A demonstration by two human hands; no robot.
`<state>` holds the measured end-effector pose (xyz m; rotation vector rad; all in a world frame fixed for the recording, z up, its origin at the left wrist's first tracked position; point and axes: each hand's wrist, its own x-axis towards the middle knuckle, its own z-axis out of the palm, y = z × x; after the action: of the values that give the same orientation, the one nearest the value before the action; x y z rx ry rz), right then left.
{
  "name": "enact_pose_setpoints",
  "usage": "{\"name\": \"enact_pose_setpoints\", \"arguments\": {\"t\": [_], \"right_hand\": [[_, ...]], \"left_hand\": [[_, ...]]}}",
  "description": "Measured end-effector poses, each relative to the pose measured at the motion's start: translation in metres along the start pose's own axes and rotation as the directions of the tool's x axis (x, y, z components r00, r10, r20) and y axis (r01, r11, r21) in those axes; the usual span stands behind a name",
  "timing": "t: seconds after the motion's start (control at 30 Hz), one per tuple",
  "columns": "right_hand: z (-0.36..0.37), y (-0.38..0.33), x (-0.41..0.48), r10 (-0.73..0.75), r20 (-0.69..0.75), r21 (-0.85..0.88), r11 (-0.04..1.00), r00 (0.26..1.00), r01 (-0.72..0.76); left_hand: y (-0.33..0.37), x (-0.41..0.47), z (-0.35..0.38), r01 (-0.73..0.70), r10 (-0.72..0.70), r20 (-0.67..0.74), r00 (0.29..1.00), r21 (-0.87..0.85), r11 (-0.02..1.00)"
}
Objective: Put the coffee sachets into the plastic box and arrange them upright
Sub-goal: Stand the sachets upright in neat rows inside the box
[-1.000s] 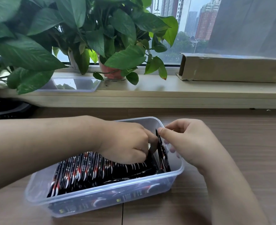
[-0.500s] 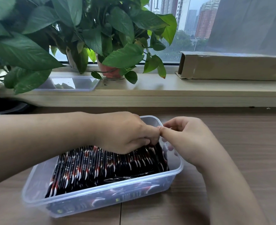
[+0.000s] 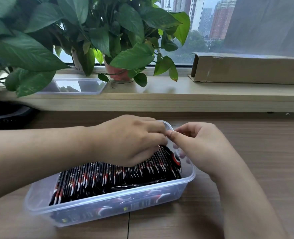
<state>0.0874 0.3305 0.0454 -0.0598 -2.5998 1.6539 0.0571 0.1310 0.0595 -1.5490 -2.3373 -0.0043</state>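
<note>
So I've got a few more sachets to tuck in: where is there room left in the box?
Inside the plastic box, the only bare floor is at its left end, between the left wall and the coffee sachets. The right end is crowded: left hand and right hand press the row there.

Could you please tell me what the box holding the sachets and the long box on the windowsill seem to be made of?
The box looks like thin clear plastic: the sachets show through its glossy wall. The long box on the windowsill looks like plain brown cardboard, matte, with scuffed edges.
</note>
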Motion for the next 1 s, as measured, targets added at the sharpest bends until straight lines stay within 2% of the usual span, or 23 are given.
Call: {"name": "enact_pose_setpoints", "arguments": {"t": [0.17,0.27,0.37,0.5,0.57,0.7,0.87,1.0], "right_hand": [[-0.001,-0.001,-0.001,0.007,0.000,-0.002,1.000,1.000,-0.007],[-0.001,-0.001,-0.001,0.004,-0.001,-0.004,1.000,1.000,-0.004],[-0.001,-0.001,-0.001,0.008,-0.002,0.001,1.000,1.000,-0.008],[0.000,-0.001,0.000,0.005,-0.002,-0.014,1.000,1.000,-0.005],[0.000,-0.001,0.000,0.003,-0.003,-0.020,1.000,1.000,-0.003],[0.000,-0.001,0.000,-0.001,-0.003,-0.015,1.000,1.000,0.001],[0.001,0.002,0.001,-0.002,0.002,-0.004,1.000,1.000,0.002],[0.000,0.004,0.003,-0.005,0.000,-0.014,1.000,1.000,0.005]], "left_hand": [[0.005,-0.007,0.001,-0.001,0.021,0.240,0.971,-0.080,0.997],[0.007,-0.005,0.001,0.049,-0.013,0.290,0.957,-0.119,0.992],[0.007,-0.003,-0.008,0.058,-0.022,0.257,0.966,-0.134,0.989],[0.015,0.000,-0.012,0.110,-0.104,0.078,0.992,-0.080,0.991],[0.023,0.006,-0.009,0.192,-0.190,0.127,0.974,-0.006,0.981],[0.032,0.022,0.003,0.255,-0.270,0.178,0.946,0.101,0.962],[0.034,0.029,0.010,0.331,-0.345,0.141,0.928,0.112,0.937],[0.036,0.031,0.008,0.347,-0.368,0.242,0.898,0.123,0.930]]}}
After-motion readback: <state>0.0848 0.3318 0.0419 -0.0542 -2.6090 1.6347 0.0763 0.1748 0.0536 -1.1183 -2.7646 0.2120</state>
